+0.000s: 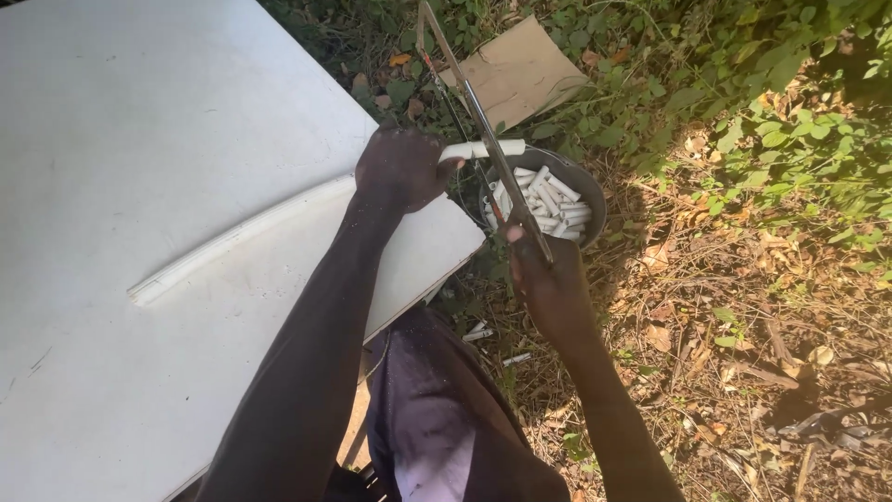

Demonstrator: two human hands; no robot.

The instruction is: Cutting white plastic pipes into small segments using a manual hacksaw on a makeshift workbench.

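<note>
The white board (pixel 139 139) runs off the top, left and bottom picture edges, so only its right edge and near right corner show. The left hand (pixel 401 169) covers the stretch of white pipe (pixel 279 221) at that right edge, and the right hand (pixel 548 284) swallows the hacksaw (pixel 483 121) handle. The bowl (pixel 595 200) is shadowed, its cut pieces (pixel 548 200) too small to count.

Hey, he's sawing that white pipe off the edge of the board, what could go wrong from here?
The left hand pins the white pipe close to the hacksaw blade, so a slip might nick the thumb. The cut piece might miss the bowl of pipe pieces and land in the leaves. The right hand holds the saw at an angle, which may bind.
</note>
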